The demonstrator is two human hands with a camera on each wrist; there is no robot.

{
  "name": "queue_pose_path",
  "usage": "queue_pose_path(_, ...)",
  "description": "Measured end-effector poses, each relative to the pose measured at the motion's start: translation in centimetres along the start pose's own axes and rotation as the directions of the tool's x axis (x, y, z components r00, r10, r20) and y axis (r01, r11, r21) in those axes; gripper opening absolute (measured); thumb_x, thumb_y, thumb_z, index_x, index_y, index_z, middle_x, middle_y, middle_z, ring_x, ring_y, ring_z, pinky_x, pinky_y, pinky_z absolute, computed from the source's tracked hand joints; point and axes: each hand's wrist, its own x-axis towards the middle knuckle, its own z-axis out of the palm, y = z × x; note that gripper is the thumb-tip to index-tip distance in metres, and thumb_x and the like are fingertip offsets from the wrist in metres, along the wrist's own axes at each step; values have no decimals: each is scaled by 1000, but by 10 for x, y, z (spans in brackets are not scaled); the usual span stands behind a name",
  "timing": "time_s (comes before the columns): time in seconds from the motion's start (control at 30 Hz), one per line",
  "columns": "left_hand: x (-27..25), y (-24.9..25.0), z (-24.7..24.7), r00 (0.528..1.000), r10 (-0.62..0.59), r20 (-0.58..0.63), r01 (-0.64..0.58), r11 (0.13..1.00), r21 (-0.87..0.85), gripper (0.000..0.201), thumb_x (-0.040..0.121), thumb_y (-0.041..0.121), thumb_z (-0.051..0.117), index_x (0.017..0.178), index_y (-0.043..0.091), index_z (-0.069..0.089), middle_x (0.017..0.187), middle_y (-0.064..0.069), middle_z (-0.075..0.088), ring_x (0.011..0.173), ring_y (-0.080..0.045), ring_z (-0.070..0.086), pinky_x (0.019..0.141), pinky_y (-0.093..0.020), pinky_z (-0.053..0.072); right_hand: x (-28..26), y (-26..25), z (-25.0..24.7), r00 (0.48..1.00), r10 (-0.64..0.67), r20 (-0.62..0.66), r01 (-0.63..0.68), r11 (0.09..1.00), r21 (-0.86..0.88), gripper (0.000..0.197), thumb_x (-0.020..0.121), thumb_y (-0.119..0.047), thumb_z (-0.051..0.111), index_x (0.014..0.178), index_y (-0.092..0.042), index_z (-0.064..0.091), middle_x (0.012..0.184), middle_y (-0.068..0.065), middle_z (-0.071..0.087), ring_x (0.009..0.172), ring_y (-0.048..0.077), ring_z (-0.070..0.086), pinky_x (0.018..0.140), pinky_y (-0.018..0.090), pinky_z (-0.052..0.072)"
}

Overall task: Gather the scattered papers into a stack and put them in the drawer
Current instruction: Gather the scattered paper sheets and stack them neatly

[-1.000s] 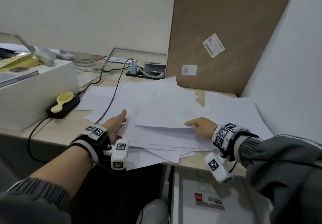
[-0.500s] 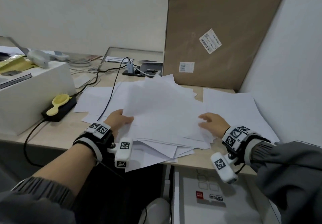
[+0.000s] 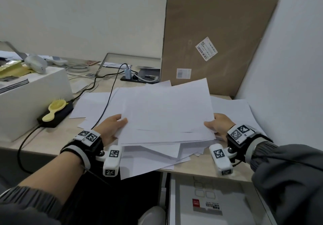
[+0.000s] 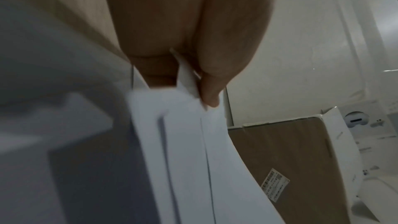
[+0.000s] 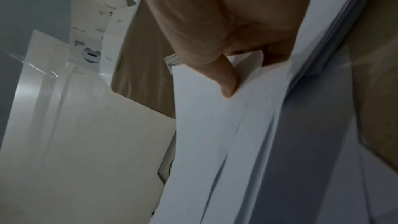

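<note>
A loose bundle of white papers (image 3: 166, 112) is lifted off the wooden desk (image 3: 43, 146), tilted up at its far edge. My left hand (image 3: 111, 128) grips its left edge, thumb on top and fingers underneath; the left wrist view shows the same papers (image 4: 185, 142) pinched by my left hand (image 4: 193, 74). My right hand (image 3: 218, 125) grips the right edge, and in the right wrist view its thumb presses on the papers (image 5: 215, 125) held by my right hand (image 5: 232, 57). More sheets (image 3: 150, 158) lie under the bundle, overhanging the desk's front edge. Below right, the drawer (image 3: 215, 203) stands open.
A big cardboard box (image 3: 213, 39) leans on the wall behind the papers. A white box (image 3: 31, 98) stands at left, with a black block carrying a yellow brush (image 3: 54, 109) beside it. A black cable (image 3: 104, 105) crosses the left sheets. Further sheets (image 3: 234, 112) lie at right.
Both hands have closed on the two side edges of the upper sheets and lifted them off the desk. The right hand moved out to the right edge; the bundle's far edge rose.
</note>
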Motion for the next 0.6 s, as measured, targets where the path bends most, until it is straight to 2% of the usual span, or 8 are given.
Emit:
queue_pose_path(0.13,4,-7,-1,998,-49,28,48,998,31,23,101,14,44,115,10,61,122,-24,63,99,-33,63,87,-53,51,11,16,-6,996,10,-86,-14,999,-42,24,82,-10,66,104,-3,63,113,13,66,105,34,61,98,49,48)
queue_pose_path(0.17,4,-8,1,998,-52,29,51,998,35,24,101,13,43,118,11,60,118,-21,65,98,-32,64,84,-51,53,13,19,-7,995,7,-102,-11,999,-41,24,82,-10,66,105,-2,63,114,14,66,106,34,60,98,49,47)
queue_pose_path(0.23,7,-9,1,999,-41,12,40,999,37,28,100,7,41,124,10,56,108,-14,67,89,-26,65,67,-34,60,11,18,-10,992,-8,-126,0,998,-67,28,82,-11,65,108,-2,61,118,16,63,108,35,58,99,48,46)
queue_pose_path(0.3,10,-5,-2,999,-51,-16,52,996,76,31,100,4,39,127,10,54,110,-15,66,88,-28,64,59,-31,59,6,11,-17,987,-58,-150,30,983,-182,33,87,-11,61,117,0,58,124,18,60,114,35,55,100,41,44)
queue_pose_path(0.37,15,1,-9,995,-80,-51,87,986,142,33,100,5,39,128,12,54,118,-19,63,98,-34,63,68,-41,59,3,1,-28,986,-100,-137,51,945,-324,39,90,-10,58,127,2,52,132,18,54,121,34,50,99,36,39)
queue_pose_path(0.5,33,11,-24,984,-169,-62,180,934,310,32,102,11,36,127,12,56,120,-18,62,111,-41,59,95,-62,46,7,-18,-36,991,-131,-31,96,850,-519,36,91,-11,56,125,0,52,132,17,54,120,31,51,95,31,39)
queue_pose_path(0.57,46,13,-23,982,-180,-55,188,928,322,31,102,16,39,127,8,55,120,-19,63,112,-42,59,97,-62,45,14,-27,-29,990,-140,27,129,803,-581,36,90,-10,56,124,-1,54,131,16,55,120,30,52,93,29,40)
queue_pose_path(0.6,51,15,-22,980,-191,-65,201,930,309,29,101,21,42,122,6,56,118,-18,63,107,-40,61,96,-56,48,17,-32,-23,987,-149,54,151,785,-601,36,89,-10,57,124,-1,55,131,15,56,119,29,53,91,28,40)
